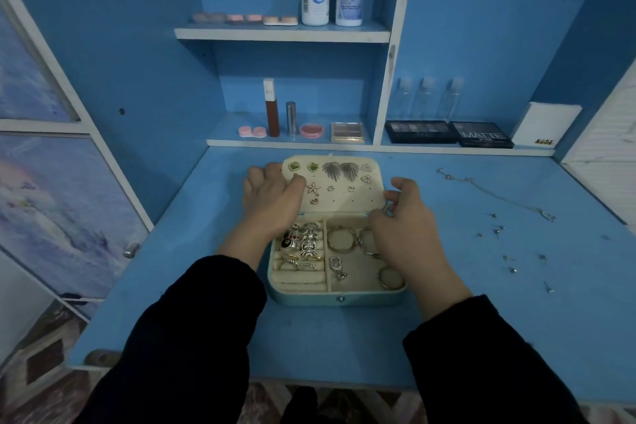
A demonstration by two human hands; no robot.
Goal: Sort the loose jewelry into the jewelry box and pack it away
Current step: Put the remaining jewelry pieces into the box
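Fingers of left hand grip left edge of cream lid of open teal jewelry box; right hand curled at right edge, hold unclear. Thin silver chain, small studs loose on blue desk, further right.

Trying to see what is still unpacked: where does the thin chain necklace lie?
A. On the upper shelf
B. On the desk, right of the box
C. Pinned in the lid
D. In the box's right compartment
B: the chain necklace lies stretched out on the blue desk, to the right of the open jewelry box and apart from it, with small loose studs scattered nearby.
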